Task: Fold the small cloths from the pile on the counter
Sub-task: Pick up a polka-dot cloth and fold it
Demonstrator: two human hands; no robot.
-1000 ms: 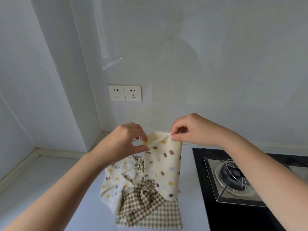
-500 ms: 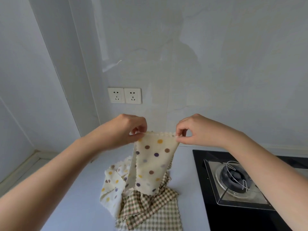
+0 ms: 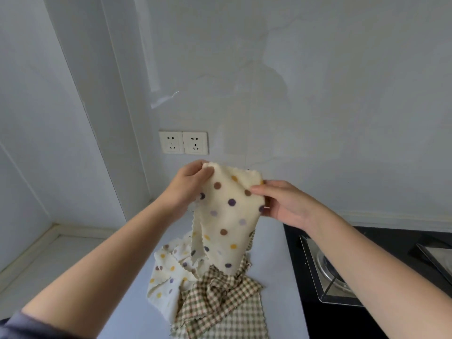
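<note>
Cloth with coloured dots (image 3: pixel 228 217), cream in ground, hangs in the air between both hands above the pile (image 3: pixel 210 287). The left hand (image 3: pixel 187 183) pinches its upper left corner, thumb on the near face and fingers behind, so that grip is closed tight on the fabric. The right hand (image 3: pixel 285 206) holds the upper right edge, thumb laid across the front and fingers curled behind; that grip too is narrow and full of cloth. Between the two the top edge bunches slightly. The cloth's lower end trails down to the heap beneath it.

The pile lies on the pale surface (image 3: pixel 275 261), just left of a black hob (image 3: pixel 342 324). It holds a second dotted cloth (image 3: pixel 166 272) crumpled on its left side, a brown-and-green checked cloth (image 3: pixel 220 297) rumpled on top, and a paler checked cloth (image 3: pixel 244 324) lying flat at the near edge. Two white wall sockets (image 3: pixel 183 142) sit side by side in the grey wall (image 3: pixel 318 94) behind the hands.
</note>
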